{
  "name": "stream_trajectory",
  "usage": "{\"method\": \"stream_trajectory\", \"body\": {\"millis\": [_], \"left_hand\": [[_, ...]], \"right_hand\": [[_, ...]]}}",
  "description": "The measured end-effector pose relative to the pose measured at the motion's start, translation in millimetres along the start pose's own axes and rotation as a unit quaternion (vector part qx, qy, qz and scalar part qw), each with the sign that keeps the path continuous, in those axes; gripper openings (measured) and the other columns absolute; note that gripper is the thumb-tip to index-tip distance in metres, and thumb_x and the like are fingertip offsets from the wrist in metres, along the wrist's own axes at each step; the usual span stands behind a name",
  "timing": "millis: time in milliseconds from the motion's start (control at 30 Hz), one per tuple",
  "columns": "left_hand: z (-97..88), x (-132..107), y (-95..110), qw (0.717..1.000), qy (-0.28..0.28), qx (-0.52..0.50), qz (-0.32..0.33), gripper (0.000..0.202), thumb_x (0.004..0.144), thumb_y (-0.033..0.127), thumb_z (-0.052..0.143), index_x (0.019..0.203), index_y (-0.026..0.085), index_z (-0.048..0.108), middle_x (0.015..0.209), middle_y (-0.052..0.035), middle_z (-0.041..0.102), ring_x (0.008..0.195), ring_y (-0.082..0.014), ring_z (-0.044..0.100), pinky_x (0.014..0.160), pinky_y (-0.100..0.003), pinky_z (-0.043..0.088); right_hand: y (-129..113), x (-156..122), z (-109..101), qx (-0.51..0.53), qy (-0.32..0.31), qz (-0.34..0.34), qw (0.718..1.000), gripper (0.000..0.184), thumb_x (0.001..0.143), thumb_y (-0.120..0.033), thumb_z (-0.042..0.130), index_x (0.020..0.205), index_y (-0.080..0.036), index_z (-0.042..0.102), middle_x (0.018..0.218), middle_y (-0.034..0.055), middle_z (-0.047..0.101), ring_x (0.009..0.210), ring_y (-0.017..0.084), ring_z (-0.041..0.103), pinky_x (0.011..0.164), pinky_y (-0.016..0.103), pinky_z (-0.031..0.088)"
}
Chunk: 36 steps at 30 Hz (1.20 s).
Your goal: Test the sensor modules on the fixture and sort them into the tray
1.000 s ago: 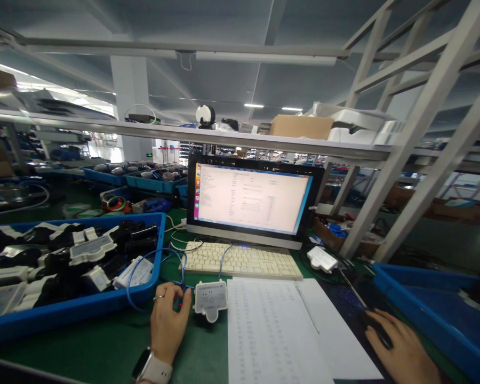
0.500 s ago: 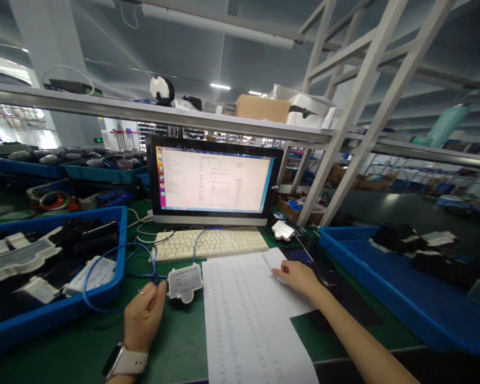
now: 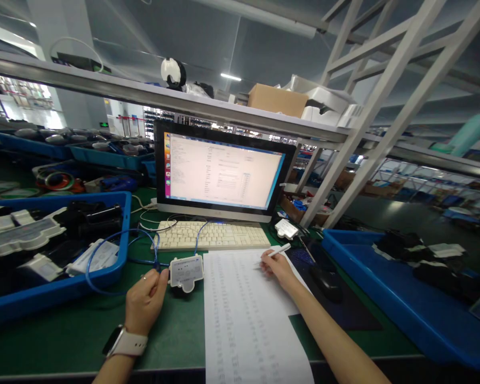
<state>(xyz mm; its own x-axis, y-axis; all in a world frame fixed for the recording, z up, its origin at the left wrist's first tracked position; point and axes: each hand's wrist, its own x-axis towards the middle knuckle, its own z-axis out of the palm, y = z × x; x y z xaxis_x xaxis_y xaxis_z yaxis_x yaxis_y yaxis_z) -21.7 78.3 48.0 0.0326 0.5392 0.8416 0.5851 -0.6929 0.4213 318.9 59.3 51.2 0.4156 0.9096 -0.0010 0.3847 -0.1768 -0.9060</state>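
My left hand (image 3: 146, 298) rests on the green mat with its fingers curled round the blue cable (image 3: 116, 256) where it meets a small white device (image 3: 186, 271). A watch sits on that wrist. My right hand (image 3: 278, 266) lies on the printed paper sheet (image 3: 248, 320) and pinches a white pen (image 3: 278, 250), its tip on the sheet's upper part. A black mouse (image 3: 326, 282) lies on the dark pad just right of this hand.
A cream keyboard (image 3: 212, 236) and a lit monitor (image 3: 222, 173) stand behind the sheet. A blue tray (image 3: 64, 285) of black and white parts sits left; another blue tray (image 3: 388, 298) sits right. A slanted white frame post (image 3: 368, 138) rises behind.
My right hand left the mouse, crossed to the paper sheet and picked up the white pen. The left hand stayed at the cable by the device. The view swung right.
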Motion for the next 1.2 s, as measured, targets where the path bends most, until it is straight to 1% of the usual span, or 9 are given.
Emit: {"method": "stream_trajectory", "body": {"millis": [67,133,267,367,500,633,800,1033,1200], "left_hand": [[-0.7,1,1,1.000,0.002,-0.003,-0.003,0.041,0.084,0.020,0.051,0.050,0.018,0.027,0.050,0.0069,0.023,0.041,-0.0059,0.027,0.044,-0.021,0.025],[-0.9,1,2,1.000,0.004,-0.003,-0.008,0.042,0.084,0.020,0.050,0.050,0.018,0.027,0.049,0.0067,0.023,0.041,-0.0061,0.027,0.044,-0.021,0.025],[-0.4,1,2,1.000,0.004,0.000,-0.009,0.042,0.083,0.019,0.050,0.048,0.018,0.027,0.049,0.0067,0.024,0.040,-0.0061,0.026,0.043,-0.021,0.024],[-0.2,1,1,1.000,0.001,0.002,-0.007,0.042,0.084,0.019,0.050,0.049,0.018,0.027,0.049,0.0069,0.023,0.040,-0.0059,0.026,0.043,-0.021,0.024],[0.2,1,2,1.000,0.000,0.006,-0.002,0.042,0.084,0.017,0.051,0.050,0.018,0.026,0.050,0.0070,0.023,0.041,-0.0060,0.026,0.044,-0.022,0.023],[0.7,1,2,1.000,0.001,0.004,-0.001,0.042,0.084,0.017,0.051,0.050,0.018,0.026,0.050,0.0070,0.022,0.041,-0.0060,0.025,0.044,-0.022,0.024],[-0.2,1,2,1.000,-0.006,0.002,-0.019,0.043,0.083,0.019,0.051,0.049,0.018,0.025,0.049,0.0067,0.023,0.041,-0.0063,0.026,0.044,-0.022,0.024],[-0.5,1,3,0.999,-0.009,-0.005,-0.034,0.043,0.083,0.020,0.050,0.048,0.018,0.025,0.049,0.0064,0.023,0.041,-0.0066,0.026,0.044,-0.022,0.024],[-0.6,1,4,1.000,-0.002,-0.006,-0.024,0.043,0.083,0.019,0.051,0.048,0.018,0.025,0.049,0.0066,0.023,0.041,-0.0064,0.026,0.044,-0.022,0.024]], "right_hand": [[5,-5,12,0.025,0.032,-0.022,0.999,0.021,0.062,-0.043,0.048,0.065,-0.022,0.044,0.053,-0.0005,0.056,0.043,0.013,0.049,0.041,0.024,0.039],[11,-9,19,0.033,0.067,-0.043,0.996,0.019,0.062,-0.040,0.050,0.062,-0.023,0.041,0.046,-0.0031,0.052,0.041,0.012,0.045,0.041,0.024,0.037],[19,-13,21,0.019,0.115,-0.066,0.991,0.019,0.063,-0.032,0.051,0.054,-0.024,0.036,0.039,-0.0054,0.047,0.039,0.012,0.043,0.043,0.023,0.035],[19,-13,20,0.006,0.116,-0.070,0.991,0.019,0.063,-0.029,0.051,0.052,-0.024,0.036,0.040,-0.0047,0.049,0.040,0.013,0.047,0.045,0.023,0.037],[16,-14,20,0.001,0.106,-0.068,0.992,0.018,0.064,-0.030,0.050,0.052,-0.024,0.037,0.042,-0.0038,0.052,0.041,0.013,0.049,0.046,0.024,0.039],[16,-15,21,-0.006,0.105,-0.065,0.992,0.017,0.064,-0.030,0.049,0.052,-0.024,0.038,0.041,-0.0041,0.052,0.040,0.013,0.049,0.045,0.023,0.038],[17,-15,20,-0.013,0.109,-0.064,0.992,0.018,0.063,-0.031,0.049,0.051,-0.024,0.036,0.041,-0.0040,0.052,0.039,0.013,0.048,0.042,0.023,0.037],[15,-15,19,-0.016,0.118,-0.065,0.991,0.018,0.063,-0.032,0.049,0.051,-0.024,0.037,0.039,-0.0041,0.051,0.039,0.013,0.049,0.044,0.024,0.038],[14,-16,19,-0.014,0.118,-0.068,0.991,0.019,0.063,-0.032,0.050,0.051,-0.024,0.037,0.040,-0.0037,0.052,0.038,0.013,0.049,0.043,0.024,0.038]]}}
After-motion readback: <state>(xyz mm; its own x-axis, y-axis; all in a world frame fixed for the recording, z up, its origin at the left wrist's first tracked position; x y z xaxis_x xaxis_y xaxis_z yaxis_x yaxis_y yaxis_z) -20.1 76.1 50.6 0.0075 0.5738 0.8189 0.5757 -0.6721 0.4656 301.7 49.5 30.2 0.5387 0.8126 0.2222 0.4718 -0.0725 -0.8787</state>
